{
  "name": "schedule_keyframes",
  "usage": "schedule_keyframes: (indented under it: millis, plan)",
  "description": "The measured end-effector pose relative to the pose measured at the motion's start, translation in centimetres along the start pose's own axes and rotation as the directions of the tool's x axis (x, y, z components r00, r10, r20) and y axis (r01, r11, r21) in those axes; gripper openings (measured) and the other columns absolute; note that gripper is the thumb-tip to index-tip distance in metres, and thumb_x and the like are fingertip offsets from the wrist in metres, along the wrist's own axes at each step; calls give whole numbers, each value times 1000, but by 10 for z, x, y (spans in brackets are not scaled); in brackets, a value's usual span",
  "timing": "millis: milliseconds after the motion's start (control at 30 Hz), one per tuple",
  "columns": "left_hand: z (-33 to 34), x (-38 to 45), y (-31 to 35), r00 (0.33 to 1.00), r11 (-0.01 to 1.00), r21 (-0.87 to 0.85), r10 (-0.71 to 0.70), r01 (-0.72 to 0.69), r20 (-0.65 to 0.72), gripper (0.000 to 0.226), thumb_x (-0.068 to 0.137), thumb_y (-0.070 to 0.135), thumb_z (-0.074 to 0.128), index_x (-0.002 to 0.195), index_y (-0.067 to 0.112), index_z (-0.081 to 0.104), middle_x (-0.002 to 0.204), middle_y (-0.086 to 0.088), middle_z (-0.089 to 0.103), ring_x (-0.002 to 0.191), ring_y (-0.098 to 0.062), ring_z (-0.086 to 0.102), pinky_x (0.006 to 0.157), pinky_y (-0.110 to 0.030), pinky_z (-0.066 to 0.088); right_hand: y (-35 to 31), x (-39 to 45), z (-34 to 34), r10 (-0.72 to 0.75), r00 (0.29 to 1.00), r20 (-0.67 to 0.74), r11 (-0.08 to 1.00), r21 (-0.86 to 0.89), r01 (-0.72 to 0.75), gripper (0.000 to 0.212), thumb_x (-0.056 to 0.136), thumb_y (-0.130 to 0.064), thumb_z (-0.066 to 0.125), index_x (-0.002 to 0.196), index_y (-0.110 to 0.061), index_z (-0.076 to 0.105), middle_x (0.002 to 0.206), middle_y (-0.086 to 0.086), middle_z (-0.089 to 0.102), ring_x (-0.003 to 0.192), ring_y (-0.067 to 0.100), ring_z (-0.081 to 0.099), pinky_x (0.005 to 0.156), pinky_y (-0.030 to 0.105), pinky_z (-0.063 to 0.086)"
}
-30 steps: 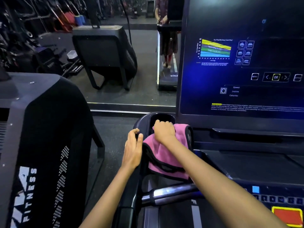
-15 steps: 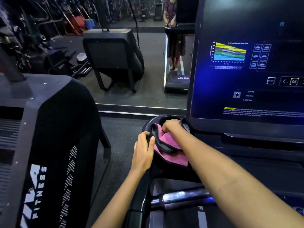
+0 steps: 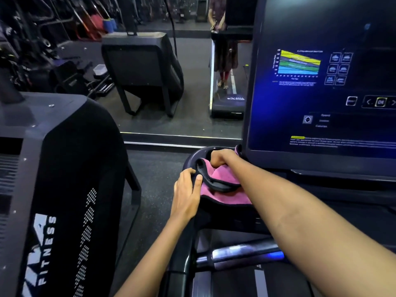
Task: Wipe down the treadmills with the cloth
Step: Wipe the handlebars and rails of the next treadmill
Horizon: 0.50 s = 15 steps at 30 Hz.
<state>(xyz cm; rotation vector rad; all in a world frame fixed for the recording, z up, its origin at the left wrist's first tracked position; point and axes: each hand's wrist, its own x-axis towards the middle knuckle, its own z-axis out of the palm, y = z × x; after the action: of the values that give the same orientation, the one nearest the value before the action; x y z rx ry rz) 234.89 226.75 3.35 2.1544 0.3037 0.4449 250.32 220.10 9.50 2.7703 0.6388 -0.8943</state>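
A pink cloth with a black border (image 3: pixel 222 179) lies bunched in the round cup holder (image 3: pixel 192 159) at the left end of the treadmill console. My right hand (image 3: pixel 220 156) grips the cloth's far part and presses it into the holder, fingers curled down into it. My left hand (image 3: pixel 186 194) grips the holder's outer left rim, thumb on the inner side beside the cloth. The treadmill's big lit screen (image 3: pixel 321 82) stands just right of my right hand.
A metal handrail (image 3: pixel 235 256) crosses under my right forearm. A black machine marked FITNESS (image 3: pixel 60 189) stands close on the left. A wall mirror (image 3: pixel 171 82) ahead reflects the gym, machines and a standing person. Dark floor (image 3: pixel 154 189) lies between the two machines.
My right hand has pushed the cloth forward and deeper into the cup holder. My left hand slid a little forward along the rim. The view has moved closer and to the left.
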Motion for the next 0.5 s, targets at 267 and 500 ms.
schedule_keyframes:
  millis: [267,500]
  plan:
    - [0,-3,-2,998,996,85,45,-40,-53,67,84,60,15,117,11,47,118,0,51,108,-16,42,102,-35,31,-27,-2,12,206,978,-44,883,-422,-205,57,91,-43,52,141,-18,37,146,2,38,134,28,35,106,43,32]
    - [-1,-5,-2,998,998,69,16,-12,-54,69,83,62,14,116,12,46,120,0,50,109,-15,41,104,-36,30,-15,-10,16,40,983,-181,838,-529,-132,43,90,-32,55,130,-17,52,136,1,52,126,23,48,98,37,43]
